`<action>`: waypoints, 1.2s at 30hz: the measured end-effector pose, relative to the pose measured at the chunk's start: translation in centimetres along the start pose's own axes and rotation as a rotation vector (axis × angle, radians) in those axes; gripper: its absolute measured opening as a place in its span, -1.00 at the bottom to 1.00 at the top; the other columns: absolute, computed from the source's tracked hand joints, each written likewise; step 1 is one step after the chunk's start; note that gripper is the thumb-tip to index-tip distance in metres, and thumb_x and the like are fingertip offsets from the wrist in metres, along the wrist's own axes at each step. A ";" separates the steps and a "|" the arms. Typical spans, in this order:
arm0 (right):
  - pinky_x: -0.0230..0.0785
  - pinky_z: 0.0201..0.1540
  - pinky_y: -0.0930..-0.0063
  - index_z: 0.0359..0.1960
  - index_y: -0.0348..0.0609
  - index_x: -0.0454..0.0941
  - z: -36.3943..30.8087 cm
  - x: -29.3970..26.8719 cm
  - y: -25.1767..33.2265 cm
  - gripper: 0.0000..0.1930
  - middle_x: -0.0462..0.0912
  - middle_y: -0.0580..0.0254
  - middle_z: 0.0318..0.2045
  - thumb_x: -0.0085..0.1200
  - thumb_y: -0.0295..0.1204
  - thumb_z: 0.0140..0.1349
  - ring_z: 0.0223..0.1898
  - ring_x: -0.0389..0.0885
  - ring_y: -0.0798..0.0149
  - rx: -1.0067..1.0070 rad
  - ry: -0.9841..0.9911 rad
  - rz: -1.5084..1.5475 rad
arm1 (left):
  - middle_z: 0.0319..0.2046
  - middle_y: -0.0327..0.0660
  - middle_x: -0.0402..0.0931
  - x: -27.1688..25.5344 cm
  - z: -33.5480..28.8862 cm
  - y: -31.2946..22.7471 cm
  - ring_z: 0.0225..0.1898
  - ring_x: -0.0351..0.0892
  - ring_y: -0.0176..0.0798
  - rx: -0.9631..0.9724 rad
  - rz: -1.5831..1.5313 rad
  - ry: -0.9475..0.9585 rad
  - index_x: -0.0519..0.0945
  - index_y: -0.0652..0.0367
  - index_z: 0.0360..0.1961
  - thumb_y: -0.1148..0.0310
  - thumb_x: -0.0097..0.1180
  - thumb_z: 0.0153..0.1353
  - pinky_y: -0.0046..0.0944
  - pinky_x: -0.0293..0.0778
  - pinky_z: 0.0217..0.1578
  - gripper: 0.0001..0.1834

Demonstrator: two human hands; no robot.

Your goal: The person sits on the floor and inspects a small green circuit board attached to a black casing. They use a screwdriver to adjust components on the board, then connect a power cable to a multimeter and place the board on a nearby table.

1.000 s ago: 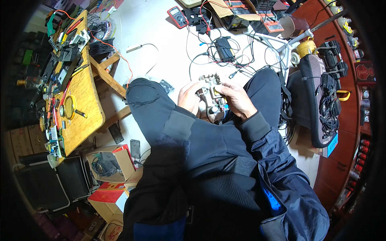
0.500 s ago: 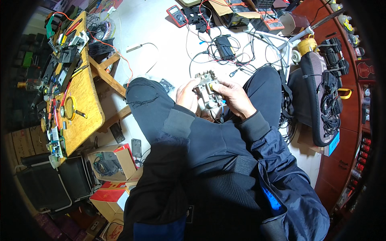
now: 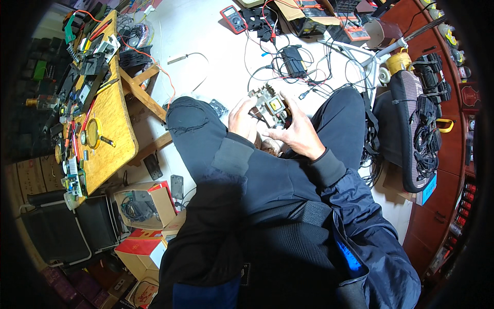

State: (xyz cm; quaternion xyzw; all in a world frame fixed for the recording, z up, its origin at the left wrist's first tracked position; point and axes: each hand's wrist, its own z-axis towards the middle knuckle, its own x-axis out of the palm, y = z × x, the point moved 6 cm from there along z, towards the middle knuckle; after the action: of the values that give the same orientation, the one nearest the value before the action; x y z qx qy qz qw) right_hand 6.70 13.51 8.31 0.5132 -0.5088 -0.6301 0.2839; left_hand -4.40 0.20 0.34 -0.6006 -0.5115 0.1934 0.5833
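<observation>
Between my hands, above my lap, is a circuit board (image 3: 268,114) crowded with metal and dark parts, with a square yellow-topped component (image 3: 276,105) on it. My left hand (image 3: 242,121) is closed round the board's left side. On the right side, my right hand (image 3: 303,131) grips it, fingers along the far right edge and thumb low near the front. The board is tilted, and its underside is hidden. My fingertips on the left are partly covered by the board.
On the floor ahead lie a black power adapter (image 3: 294,61) with tangled cables and a red multimeter (image 3: 233,19). A wooden workbench (image 3: 119,129) with a magnifying glass (image 3: 93,133) and tools stands left. Cardboard boxes (image 3: 163,203) sit beneath it. Right stands a padded black case (image 3: 405,131).
The board has been turned and tilted, so its yellow-topped component faces up more plainly. My right hand has shifted from pressing near that component to spanning the board's right side.
</observation>
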 end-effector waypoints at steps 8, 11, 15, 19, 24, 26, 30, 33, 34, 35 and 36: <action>0.32 0.36 0.27 0.41 -0.39 0.26 -0.1 -0.2 2.2 -0.03 0.54 -0.19 0.23 0.52 -0.31 -0.03 0.27 0.54 0.01 -0.023 0.020 0.037 | -0.02 0.02 0.60 0.8 0.4 1.9 0.00 0.66 -0.04 -0.319 -0.584 0.003 0.48 0.42 0.10 0.39 -0.06 0.47 -0.03 0.63 0.05 -0.68; 0.38 0.33 0.25 0.46 -0.37 0.20 -0.1 -0.2 2.7 0.04 0.52 -0.21 0.25 0.51 -0.30 -0.06 0.26 0.55 -0.06 -0.054 0.028 0.006 | 0.02 0.04 0.58 0.5 0.5 2.2 0.03 0.64 -0.01 -0.333 -0.542 -0.035 0.47 0.42 0.13 0.39 -0.09 0.48 0.00 0.61 0.08 -0.66; 0.38 0.31 0.22 0.47 -0.35 0.18 -0.1 -0.1 2.3 0.04 0.52 -0.22 0.23 0.51 -0.30 -0.04 0.25 0.55 -0.09 -0.040 0.042 0.017 | -0.13 -0.04 0.62 -0.4 0.8 2.8 -0.12 0.66 -0.12 -0.261 -0.474 -0.040 0.56 0.37 0.01 0.52 0.01 0.37 -0.17 0.62 -0.07 -0.75; 0.41 0.25 0.14 0.44 -0.33 0.19 -0.2 -0.1 1.8 0.00 0.52 -0.25 0.18 0.51 -0.31 -0.03 0.18 0.56 -0.19 -0.080 -0.028 -0.112 | -0.05 -0.04 0.60 -0.2 0.6 0.8 -0.01 0.64 -0.13 0.081 0.056 0.097 0.53 0.38 0.07 0.45 -0.03 0.46 -0.15 0.59 0.04 -0.73; 0.40 0.21 0.09 0.41 -0.27 0.24 -0.4 -0.5 0.8 -0.07 0.50 -0.20 0.11 0.50 -0.38 -0.01 0.12 0.54 -0.21 -0.043 -0.128 -0.254 | -0.10 -0.17 0.57 2.1 -0.9 -0.5 -0.05 0.60 -0.35 -0.155 -0.368 0.140 0.55 0.38 0.04 0.52 -0.05 0.46 -0.36 0.53 -0.02 -0.76; 0.40 0.21 0.09 0.42 -0.25 0.24 -0.3 -0.5 1.1 -0.09 0.49 -0.20 0.11 0.46 -0.43 0.00 0.12 0.52 -0.22 -0.084 -0.142 -0.307 | -0.08 -0.17 0.55 2.6 -1.2 -1.9 -0.05 0.59 -0.40 -0.084 -0.194 0.160 0.55 0.39 0.06 0.59 -0.12 0.43 -0.42 0.53 -0.08 -0.72; 0.41 0.21 0.10 0.43 -0.24 0.24 -0.3 -0.6 2.0 -0.08 0.47 -0.20 0.13 0.46 -0.44 -0.02 0.14 0.50 -0.22 -0.129 -0.166 -0.324 | -0.01 -0.09 0.54 3.3 -1.1 -2.5 -0.01 0.63 -0.31 -0.076 -0.279 0.137 0.51 0.39 0.14 0.71 -0.24 0.37 -0.36 0.59 -0.08 -0.61; 0.46 0.13 0.08 0.43 -0.20 0.25 -0.4 -0.6 2.7 -0.12 0.45 -0.22 0.11 0.43 -0.40 0.04 0.09 0.53 -0.24 -0.177 -0.160 -0.329 | 0.10 0.01 0.54 3.0 -0.6 -1.8 0.14 0.57 -0.11 -0.118 -0.365 0.169 0.44 0.41 0.23 0.55 -0.14 0.43 -0.12 0.48 0.18 -0.62; 0.49 0.09 0.07 0.43 -0.19 0.25 -0.5 -0.6 3.0 -0.14 0.45 -0.23 0.10 0.42 -0.39 0.07 0.05 0.55 -0.25 -0.206 -0.162 -0.333 | 0.15 0.06 0.55 2.7 -0.5 -1.3 0.20 0.55 -0.01 -0.165 -0.384 0.145 0.40 0.42 0.28 0.47 -0.08 0.46 -0.02 0.42 0.29 -0.58; 0.49 0.07 0.09 0.42 -0.20 0.27 -0.5 -0.5 3.1 -0.15 0.45 -0.23 0.09 0.42 -0.37 0.08 0.04 0.56 -0.24 -0.221 -0.162 -0.356 | 0.15 0.05 0.55 2.7 -0.3 -1.0 0.20 0.56 -0.03 -0.177 -0.482 0.156 0.41 0.40 0.26 0.45 -0.08 0.46 -0.04 0.45 0.27 -0.59; 0.49 0.08 0.08 0.42 -0.21 0.27 -0.4 -0.5 3.2 -0.15 0.45 -0.23 0.10 0.42 -0.36 0.08 0.05 0.55 -0.24 -0.221 -0.160 -0.357 | 0.14 0.05 0.56 2.5 -0.2 -0.8 0.18 0.58 -0.02 -0.188 -0.515 0.163 0.42 0.41 0.25 0.45 -0.08 0.46 -0.04 0.46 0.26 -0.60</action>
State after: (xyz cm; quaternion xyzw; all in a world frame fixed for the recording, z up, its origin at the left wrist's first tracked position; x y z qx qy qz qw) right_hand 6.76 12.78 11.45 0.5093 -0.3587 -0.7610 0.1812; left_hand -3.51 1.99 2.03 -0.5161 -0.6142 -0.0582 0.5941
